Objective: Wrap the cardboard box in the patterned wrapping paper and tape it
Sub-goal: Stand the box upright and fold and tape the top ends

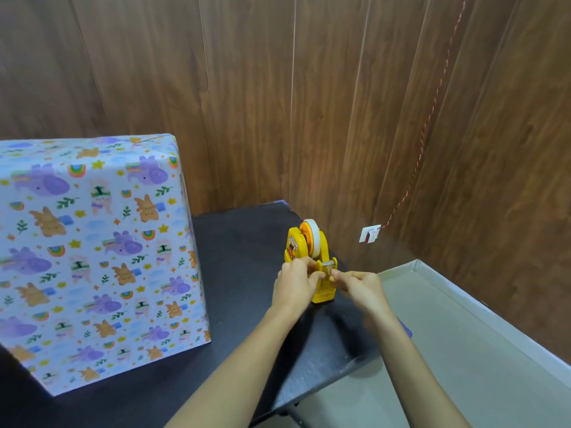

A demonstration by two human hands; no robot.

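A large box (99,248) covered in pale wrapping paper with purple, orange and rainbow figures stands on the left of the black table (241,242). To its right stands a yellow tape dispenser (310,251) with a white roll on top. My left hand (296,284) and my right hand (360,284) meet at the dispenser's cutter. Both pinch a short strip of clear tape stretched between them, just in front of the blade. The cardboard itself is hidden under the paper.
Wood-panelled walls close in behind and to the right. A white wall socket (370,233) with a red twisted cord sits beyond the table's right edge. Pale floor (463,335) lies below on the right.
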